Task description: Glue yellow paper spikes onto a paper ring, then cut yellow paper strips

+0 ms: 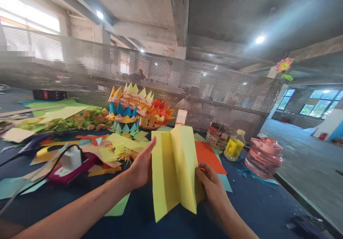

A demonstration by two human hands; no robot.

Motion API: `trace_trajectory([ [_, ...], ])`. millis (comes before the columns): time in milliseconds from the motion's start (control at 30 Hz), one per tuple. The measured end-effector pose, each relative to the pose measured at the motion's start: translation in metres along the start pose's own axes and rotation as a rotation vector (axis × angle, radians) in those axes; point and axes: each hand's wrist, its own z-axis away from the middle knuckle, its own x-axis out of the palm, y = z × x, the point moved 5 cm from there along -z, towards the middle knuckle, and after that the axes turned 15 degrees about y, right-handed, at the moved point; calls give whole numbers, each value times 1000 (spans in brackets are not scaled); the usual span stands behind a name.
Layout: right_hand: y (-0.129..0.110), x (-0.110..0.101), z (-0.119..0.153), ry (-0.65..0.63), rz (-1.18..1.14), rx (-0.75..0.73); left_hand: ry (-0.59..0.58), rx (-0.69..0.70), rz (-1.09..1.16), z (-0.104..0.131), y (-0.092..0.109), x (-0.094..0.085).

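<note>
A yellow sheet of paper [163, 171] with upright creases stands partly folded above the dark blue table, in the middle of the head view. My left hand [143, 164] holds its left edge, with the thumb up along the edge and the other fingers hidden behind the paper. At the right edge, my right hand [210, 180] pinches the sheet between thumb and fingers. An orange sheet [210, 156] lies on the table behind the right hand.
Folded-paper crowns [125, 112] stand at the back. Paper scraps [107, 153] and a magenta power strip [72, 169] with cables lie left. A yellow-labelled bottle [234, 146], a pink jug [264, 156] and a round basket [218, 135] stand right, before a perforated metal screen [166, 74].
</note>
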Motion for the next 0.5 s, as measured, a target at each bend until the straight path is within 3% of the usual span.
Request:
trace_trajectory([
  [167, -5, -3, -2, 31, 19, 3, 134, 70, -141, -5, -2, -11],
  [500, -27, -29, -21, 193, 84, -197, 182, 213, -281, -17, 15, -20],
])
